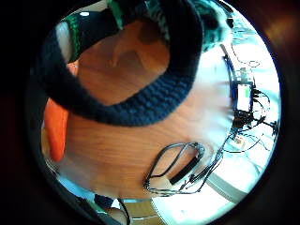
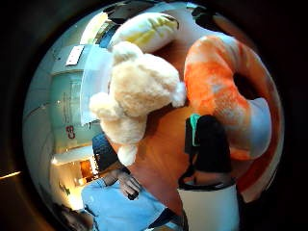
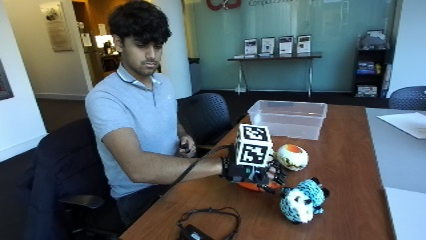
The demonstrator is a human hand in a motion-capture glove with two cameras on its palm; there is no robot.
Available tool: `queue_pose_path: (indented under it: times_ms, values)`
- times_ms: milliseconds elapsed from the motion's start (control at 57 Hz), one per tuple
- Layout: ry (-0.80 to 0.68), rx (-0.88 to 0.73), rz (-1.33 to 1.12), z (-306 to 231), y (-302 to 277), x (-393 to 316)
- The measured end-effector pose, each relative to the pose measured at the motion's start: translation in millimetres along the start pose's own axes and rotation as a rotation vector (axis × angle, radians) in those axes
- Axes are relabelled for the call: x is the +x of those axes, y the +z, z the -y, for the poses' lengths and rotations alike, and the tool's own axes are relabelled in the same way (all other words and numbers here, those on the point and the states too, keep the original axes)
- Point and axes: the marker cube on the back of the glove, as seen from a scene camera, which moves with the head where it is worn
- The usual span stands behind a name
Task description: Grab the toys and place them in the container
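At the centre of the outside view, the black-gloved right hand (image 3: 249, 172) sits low over the brown wooden table (image 3: 346, 160), on a curved orange plush toy (image 3: 251, 186); whether its fingers curl round the toy cannot be told. Just right of it lies a round white-and-orange plush toy (image 3: 291, 156), and lower right a teal-and-white spotted plush toy (image 3: 301, 200). The clear plastic container (image 3: 287, 119) stands in the upper middle, well apart. A cream plush bear (image 2: 137, 96) shows in the thumb-side palm view.
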Motion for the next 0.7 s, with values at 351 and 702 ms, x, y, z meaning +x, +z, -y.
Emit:
queue_pose_path:
  times_ms: [351, 702]
  values:
    - [-0.017, 0.015, -0.018, 5.3, 14.9, -3.8]
    - [-0.096, 0.385, 0.252, -5.1, -28.4, -21.2]
